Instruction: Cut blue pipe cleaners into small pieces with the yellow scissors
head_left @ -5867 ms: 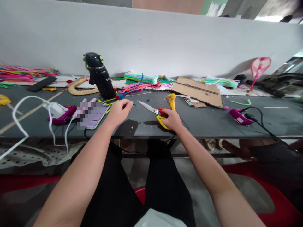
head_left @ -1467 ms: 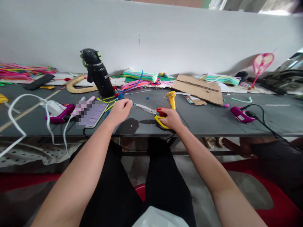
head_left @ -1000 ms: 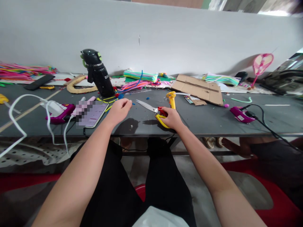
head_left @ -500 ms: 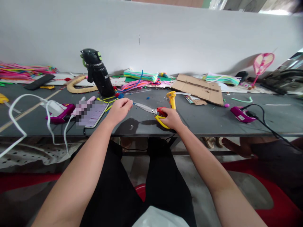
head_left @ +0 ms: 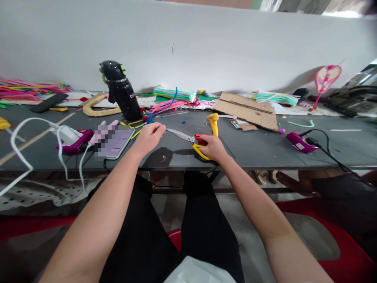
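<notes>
My right hand (head_left: 214,147) grips a pair of scissors (head_left: 182,135) by the red and yellow handles, with the blades pointing left and close together. At the blade tips, my left hand (head_left: 149,137) is closed in a pinch. A speck of blue shows by its fingertips, too small to name. Behind the right hand lies a yellow glue gun (head_left: 214,124) with a pale stick in it. Yellow pipe cleaners (head_left: 136,134) lie just left of my left hand, near a phone (head_left: 120,144).
A black bottle (head_left: 126,98) stands behind the phone. Purple power strips, one at left (head_left: 77,144) and one at right (head_left: 301,143), trail cables. Cardboard (head_left: 247,112) and pipe cleaner bundles (head_left: 175,94) lie along the grey wall. Another person's leg (head_left: 297,183) shows at lower right.
</notes>
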Demonstrator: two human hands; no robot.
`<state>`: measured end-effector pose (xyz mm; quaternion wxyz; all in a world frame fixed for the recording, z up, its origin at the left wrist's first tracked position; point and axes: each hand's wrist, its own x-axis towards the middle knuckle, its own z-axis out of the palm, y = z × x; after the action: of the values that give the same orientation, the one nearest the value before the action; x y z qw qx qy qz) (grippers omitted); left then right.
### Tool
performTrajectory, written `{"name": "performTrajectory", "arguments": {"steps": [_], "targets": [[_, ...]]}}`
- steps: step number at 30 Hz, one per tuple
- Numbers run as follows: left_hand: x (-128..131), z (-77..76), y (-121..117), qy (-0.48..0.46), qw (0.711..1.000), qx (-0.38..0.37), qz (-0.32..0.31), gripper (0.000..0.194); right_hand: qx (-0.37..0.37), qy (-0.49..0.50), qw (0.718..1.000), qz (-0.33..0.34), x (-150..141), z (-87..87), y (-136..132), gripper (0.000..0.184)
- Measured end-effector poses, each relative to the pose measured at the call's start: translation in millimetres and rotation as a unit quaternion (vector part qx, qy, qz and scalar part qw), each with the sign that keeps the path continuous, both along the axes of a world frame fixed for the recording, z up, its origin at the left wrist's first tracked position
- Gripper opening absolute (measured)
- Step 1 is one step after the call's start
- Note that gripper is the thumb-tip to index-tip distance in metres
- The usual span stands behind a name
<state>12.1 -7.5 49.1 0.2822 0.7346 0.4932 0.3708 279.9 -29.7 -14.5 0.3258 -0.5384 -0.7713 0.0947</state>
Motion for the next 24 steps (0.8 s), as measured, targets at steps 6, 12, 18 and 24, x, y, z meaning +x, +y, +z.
{"name": "performTrajectory", "arguments": {"steps": [6, 12, 18, 24], "targets": [[-5.0, -3.8, 4.9, -0.003, 1.000, 0.011, -0.002, 0.032, -0.009, 0.026, 1.000, -0.014, 2.0, 0.6, 0.2, 0.022], [-9.4, -4.8, 6.9, -0.003, 1.000, 0.026, -0.017, 0.030, -0.030, 0.037, 0.999, 0.015, 2.3, 1.5, 0.4, 0.026], [-9.5, -3.5, 5.4, -0.003, 0.999, 0.031, -0.021, 0.029, -0.027, 0.033, 0.999, 0.028, 1.2, 1.4, 0.0, 0.025], [-9.2, -3.4, 4.9, 0.006, 0.999, 0.032, -0.019, 0.029, -0.030, 0.026, 0.999, 0.028, 0.1, 3.7, -1.2, 0.021]]}}
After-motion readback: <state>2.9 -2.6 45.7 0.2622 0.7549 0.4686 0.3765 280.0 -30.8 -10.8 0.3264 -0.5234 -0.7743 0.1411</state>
